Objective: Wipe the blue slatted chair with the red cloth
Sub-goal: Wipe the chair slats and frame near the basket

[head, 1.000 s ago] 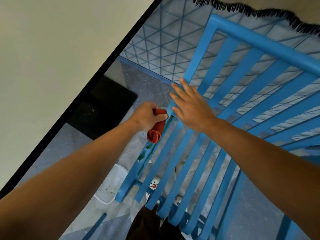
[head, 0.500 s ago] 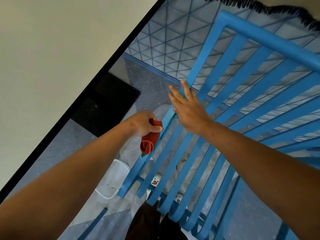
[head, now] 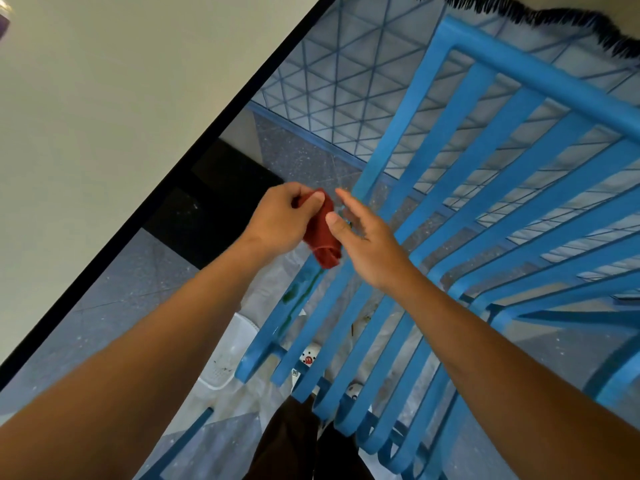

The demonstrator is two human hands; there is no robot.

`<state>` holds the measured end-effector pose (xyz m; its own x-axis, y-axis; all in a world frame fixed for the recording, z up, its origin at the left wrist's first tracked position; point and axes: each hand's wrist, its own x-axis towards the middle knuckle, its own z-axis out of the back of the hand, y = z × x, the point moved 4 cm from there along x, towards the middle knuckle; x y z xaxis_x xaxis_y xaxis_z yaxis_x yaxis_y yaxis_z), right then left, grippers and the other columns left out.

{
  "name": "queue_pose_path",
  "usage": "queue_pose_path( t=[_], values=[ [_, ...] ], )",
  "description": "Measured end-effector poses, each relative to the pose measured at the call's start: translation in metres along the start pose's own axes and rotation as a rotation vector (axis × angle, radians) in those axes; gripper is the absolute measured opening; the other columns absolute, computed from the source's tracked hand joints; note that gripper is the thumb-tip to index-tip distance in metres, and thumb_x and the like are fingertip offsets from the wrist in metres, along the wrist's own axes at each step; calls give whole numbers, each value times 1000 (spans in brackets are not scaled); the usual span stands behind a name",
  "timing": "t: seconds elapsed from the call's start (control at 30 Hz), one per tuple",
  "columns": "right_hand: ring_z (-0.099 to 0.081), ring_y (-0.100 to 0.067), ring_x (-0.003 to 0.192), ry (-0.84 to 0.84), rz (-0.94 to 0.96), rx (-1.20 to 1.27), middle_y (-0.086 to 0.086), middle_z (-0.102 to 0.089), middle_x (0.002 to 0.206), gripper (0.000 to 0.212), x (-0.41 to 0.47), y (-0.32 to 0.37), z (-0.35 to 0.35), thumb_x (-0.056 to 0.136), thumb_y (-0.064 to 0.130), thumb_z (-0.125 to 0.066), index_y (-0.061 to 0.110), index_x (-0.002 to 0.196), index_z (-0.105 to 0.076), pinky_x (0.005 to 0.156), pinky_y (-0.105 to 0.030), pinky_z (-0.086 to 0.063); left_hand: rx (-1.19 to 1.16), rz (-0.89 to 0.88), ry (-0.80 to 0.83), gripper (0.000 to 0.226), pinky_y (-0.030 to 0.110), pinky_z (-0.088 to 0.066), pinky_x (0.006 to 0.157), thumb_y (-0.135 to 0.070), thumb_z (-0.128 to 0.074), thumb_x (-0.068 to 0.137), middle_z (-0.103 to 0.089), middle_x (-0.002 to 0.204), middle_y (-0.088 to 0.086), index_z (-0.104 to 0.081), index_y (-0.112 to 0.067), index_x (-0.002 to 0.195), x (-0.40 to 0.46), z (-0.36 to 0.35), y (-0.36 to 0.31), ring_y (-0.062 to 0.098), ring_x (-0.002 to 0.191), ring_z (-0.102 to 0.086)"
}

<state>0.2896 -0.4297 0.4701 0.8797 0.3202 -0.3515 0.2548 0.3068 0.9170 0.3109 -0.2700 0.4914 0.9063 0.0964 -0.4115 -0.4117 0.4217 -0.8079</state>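
Our left hand (head: pixel 282 220) grasps the bunched red cloth (head: pixel 321 237) at the chair's (head: pixel 491 174) outermost slat (head: pixel 294 306). That slat's long axis runs 1 to 7 o'clock. Green stain (head: pixel 289 296) lies at 7 from the cloth. Right hand (head: pixel 367 237), fingers straight, is just beside the cloth.

Cloth (head: pixel 320 233) hung between left hand (head: pixel 280 220) and right hand (head: pixel 367 244), above the chair's (head: pixel 485 174) outermost slat. Basket (head: pixel 225 358) lay on floor (head: pixel 114 299) left of chair; wall (head: pixel 121 81) further left.
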Motion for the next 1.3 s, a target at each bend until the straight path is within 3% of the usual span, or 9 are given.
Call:
queue_pose_path(
  t=[0.1, 0.3, 0.43, 0.6, 0.7, 0.8, 1.0, 1.1, 1.3],
  values=[
    [-66, -10, 117, -55, -25, 266, 4, -64, 135, 66, -8, 0, 1, 93, 52, -67, 36, 153, -44, 95, -27, -56, -397, 105, 224, 24, 40, -63, 84, -19, -46, 108, -70, 117, 21, -64, -8, 120, -19, -9, -19, 30, 100, -71],
    [-76, -20, 102, -44, -48, 323, -7, -72, 120, 39, -6, 1, 11, 98, 14, -71, 24, 135, -63, 81, -40, -64, -244, -10, 256, 28, 36, -64, 78, -14, -50, 106, -69, 122, 4, -60, -15, 132, -32, 1, -8, 17, 105, -71],
    [-67, -13, 109, -223, 70, -225, -1, -64, 131, 49, 9, 6, 26, 98, 23, -70, 31, 144, -56, 91, -29, -59, 79, -19, 87, 35, 30, -60, 87, -25, -62, 100, -63, 128, -9, -59, -23, 134, -54, 23, 47, 4, 98, -68],
    [-58, -24, 113, -287, 138, -745, -5, -56, 129, 50, 29, -8, 27, 101, 32, -65, 25, 149, -53, 83, -24, -40, 247, 96, 165, 41, 29, -58, 87, -37, -73, 90, -62, 116, -13, -56, -34, 127, -89, 13, 113, 6, 99, -65],
    [-60, -25, 103, -215, 132, -812, -7, -55, 120, 47, 20, -23, 1, 101, 37, -63, 22, 145, -57, 77, -25, -44, 286, 121, 131, 48, 21, -56, 79, -36, -80, 85, -62, 114, -15, -59, -32, 127, -97, 3, 128, 5, 95, -64],
    [-62, -23, 102, -119, 96, -778, -9, -55, 123, 48, -4, -38, -34, 103, 40, -59, 20, 146, -55, 83, -23, -49, 364, 100, 58, 53, 16, -48, 75, -28, -84, 83, -60, 113, -14, -61, -29, 130, -98, -5, 130, 4, 90, -60],
    [-68, -27, 91, -34, 119, -771, -7, -58, 111, 46, -38, -55, -67, 101, 45, -61, 21, 140, -61, 69, -24, -45, 445, 72, -57, 34, 20, -50, 75, -22, -80, 85, -62, 105, -8, -70, -24, 117, -100, -11, 136, 5, 81, -57],
    [-67, -26, 95, 29, 143, -843, -7, -58, 116, 48, -26, -47, -56, 102, 49, -57, 23, 142, -59, 72, -24, -41, 480, 19, -65, 32, 26, -56, 77, -21, -79, 86, -63, 105, -5, -72, -22, 117, -101, -15, 139, 9, 82, -59],
    [-61, -22, 93, -232, 129, -880, -7, -54, 118, 41, 36, -11, 20, 103, 47, -57, 23, 135, -63, 71, -28, -38, 492, 10, -109, 28, 27, -58, 75, -25, -78, 88, -65, 106, -1, -73, -21, 116, -104, -17, 141, 13, 84, -62]
  ],
)
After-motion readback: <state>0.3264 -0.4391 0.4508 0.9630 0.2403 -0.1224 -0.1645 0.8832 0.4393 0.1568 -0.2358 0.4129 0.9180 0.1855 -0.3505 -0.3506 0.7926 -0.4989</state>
